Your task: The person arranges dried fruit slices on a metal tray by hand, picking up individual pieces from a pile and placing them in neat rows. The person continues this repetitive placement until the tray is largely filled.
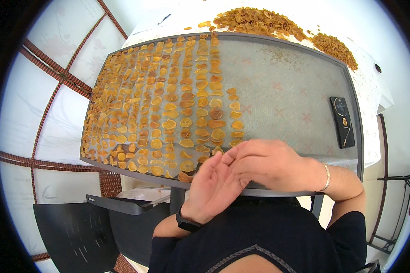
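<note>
My left hand (213,189), a black band on its wrist, is palm up and cupped at the near edge of a grey-framed mesh screen (287,85). Curled over its fingers is my right hand (270,163), with a thin bracelet at the wrist. Whether either hand holds a slice is hidden. Dried yellow-brown slices (186,123) lie in rows over the left half of the screen. The rightmost row (235,116) is shorter and runs down to my right fingertips.
Beyond the screen, a large heap of dried slices (259,22) and a smaller heap (336,47) lie on a white-covered table, with a pen (164,19). A black phone (342,122) rests on the screen's right end. A black chair (75,235) stands at left, before a folding screen (44,102).
</note>
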